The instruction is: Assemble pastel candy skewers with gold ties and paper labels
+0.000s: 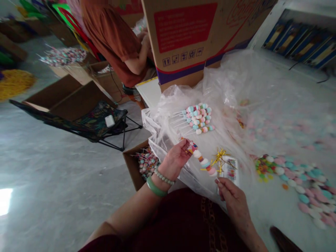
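Note:
A marshmallow skewer point(204, 162) with white, pink, blue and orange pieces stretches between my two hands. My left hand point(177, 155) has its fingers closed at the skewer's far end, by a small printed pink and purple piece. My right hand point(233, 196) pinches the white stick at the near end. Just beyond lies a pile of finished marshmallow skewers point(199, 117), sticks pointing left. Beside the held skewer are gold twist ties point(221, 155) and a small white packet point(231, 166) with a coloured print, partly under the ties.
Loose marshmallows point(309, 189) and gummy pieces point(265, 167) cover the right side. Clear plastic sheeting point(228, 80) is bunched on the table. A large cardboard box point(183, 35) stands behind. Below left, another box point(131, 168) holds skewers. A folding chair point(105, 120) and a seated person point(112, 42) are at left.

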The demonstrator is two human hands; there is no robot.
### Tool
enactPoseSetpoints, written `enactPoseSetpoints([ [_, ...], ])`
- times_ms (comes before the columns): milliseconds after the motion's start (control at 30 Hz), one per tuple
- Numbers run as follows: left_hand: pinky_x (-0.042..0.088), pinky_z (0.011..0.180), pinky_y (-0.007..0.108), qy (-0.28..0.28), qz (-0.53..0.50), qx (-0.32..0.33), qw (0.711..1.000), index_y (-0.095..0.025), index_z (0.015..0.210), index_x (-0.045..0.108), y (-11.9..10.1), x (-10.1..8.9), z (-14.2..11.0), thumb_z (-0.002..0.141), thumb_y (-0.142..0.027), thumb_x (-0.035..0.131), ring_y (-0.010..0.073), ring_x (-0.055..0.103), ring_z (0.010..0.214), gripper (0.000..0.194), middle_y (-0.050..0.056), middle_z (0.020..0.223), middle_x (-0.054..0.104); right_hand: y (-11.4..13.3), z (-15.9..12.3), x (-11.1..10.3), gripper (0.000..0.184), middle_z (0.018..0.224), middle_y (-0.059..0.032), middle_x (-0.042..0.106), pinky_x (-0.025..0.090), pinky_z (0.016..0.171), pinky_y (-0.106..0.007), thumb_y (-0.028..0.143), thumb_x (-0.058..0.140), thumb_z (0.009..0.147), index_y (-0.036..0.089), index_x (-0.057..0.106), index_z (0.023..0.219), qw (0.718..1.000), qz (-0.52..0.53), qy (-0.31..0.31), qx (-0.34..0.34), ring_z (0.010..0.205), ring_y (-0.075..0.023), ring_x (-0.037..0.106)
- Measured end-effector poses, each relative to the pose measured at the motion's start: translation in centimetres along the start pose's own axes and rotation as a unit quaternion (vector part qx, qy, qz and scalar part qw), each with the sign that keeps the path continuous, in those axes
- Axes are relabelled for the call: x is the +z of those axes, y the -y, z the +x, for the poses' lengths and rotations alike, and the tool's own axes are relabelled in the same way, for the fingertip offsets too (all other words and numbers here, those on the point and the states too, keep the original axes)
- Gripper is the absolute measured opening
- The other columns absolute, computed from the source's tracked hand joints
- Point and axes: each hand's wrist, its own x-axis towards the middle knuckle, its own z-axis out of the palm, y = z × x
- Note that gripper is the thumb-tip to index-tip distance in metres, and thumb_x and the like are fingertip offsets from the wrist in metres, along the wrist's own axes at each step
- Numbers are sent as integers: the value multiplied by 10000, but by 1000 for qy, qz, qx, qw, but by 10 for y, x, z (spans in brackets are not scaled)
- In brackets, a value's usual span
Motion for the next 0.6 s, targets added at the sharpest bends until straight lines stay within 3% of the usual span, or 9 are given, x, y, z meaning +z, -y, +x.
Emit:
enactPoseSetpoints([
  [367,548,665,349,55,57,-39,996,-110,770,557,-3,-3,-14,891,-99,419,168,642,604,184,63,669,645,-14,8,-2,260,504,51,441,260,470,-239,410,607,761,158,649,807,982,180,18,57,468,-92,369],
  [600,553,704,312,18,68,18,997,-120,728,571,-3,-8,-10,837,-80,522,120,619,585,127,28,634,623,-15,8,-1,252,492,56,428,273,483,-244,400,595,780,158,655,820,987,157,8,37,473,-95,372],
])
